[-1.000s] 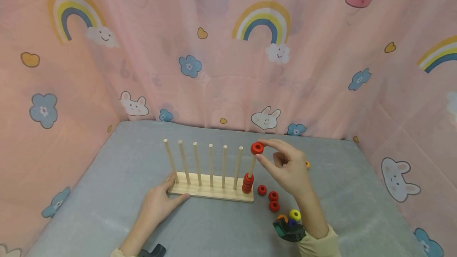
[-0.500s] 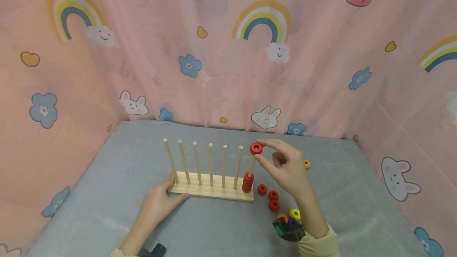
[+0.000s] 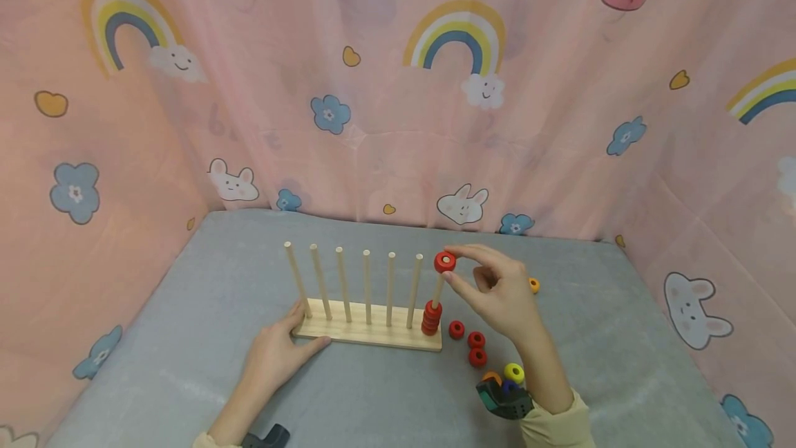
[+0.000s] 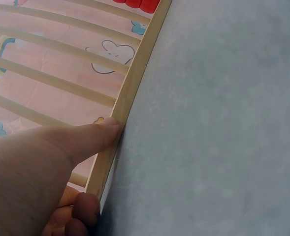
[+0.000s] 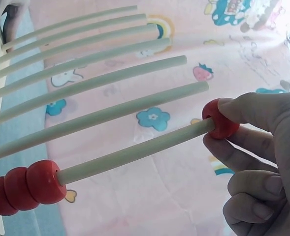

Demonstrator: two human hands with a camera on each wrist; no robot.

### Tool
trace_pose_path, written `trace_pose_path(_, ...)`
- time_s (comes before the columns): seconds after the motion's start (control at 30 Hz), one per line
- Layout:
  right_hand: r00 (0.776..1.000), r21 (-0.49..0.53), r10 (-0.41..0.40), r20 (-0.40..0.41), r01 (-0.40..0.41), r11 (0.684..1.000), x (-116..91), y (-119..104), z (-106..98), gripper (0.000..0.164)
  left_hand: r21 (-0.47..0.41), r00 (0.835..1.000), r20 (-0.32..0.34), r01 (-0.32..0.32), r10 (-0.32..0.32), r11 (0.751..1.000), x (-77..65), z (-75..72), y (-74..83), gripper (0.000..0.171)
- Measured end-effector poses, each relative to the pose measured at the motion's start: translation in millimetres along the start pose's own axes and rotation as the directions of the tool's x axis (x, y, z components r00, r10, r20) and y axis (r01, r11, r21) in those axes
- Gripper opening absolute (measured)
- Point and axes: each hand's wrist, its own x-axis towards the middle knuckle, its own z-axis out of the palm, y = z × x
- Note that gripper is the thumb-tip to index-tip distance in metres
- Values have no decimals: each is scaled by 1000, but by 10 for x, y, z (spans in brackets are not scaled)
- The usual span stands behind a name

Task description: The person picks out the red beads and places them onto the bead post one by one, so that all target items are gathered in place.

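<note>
A wooden peg stand with a row of upright pegs sits on the grey cloth. My left hand grips its left end, thumb along the front edge and fingers behind, as the left wrist view of that hand also shows. Between thumb and forefinger my right hand pinches a red bead at the top of the rightmost peg. The peg's tip shows inside the bead's hole; in the right wrist view the peg runs into the bead. Several red beads are stacked at that peg's foot.
Right of the stand lie loose red beads. Nearer the right wrist are a yellow bead, an orange bead and a dark blue one, partly hidden by the wrist camera. An orange-yellow bead lies behind the right hand.
My right hand has shifted slightly left and down with the red bead, and the peg's tip now shows in its hole. The left hand and the stand have stayed put.
</note>
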Motion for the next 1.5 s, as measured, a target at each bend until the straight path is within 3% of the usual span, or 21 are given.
trace_pose_path(1.5, 999, -17, 41, 32, -41, 999, -9, -26, -18, 32, -9, 1000, 6, -4, 4, 1000, -1, -5, 4, 88)
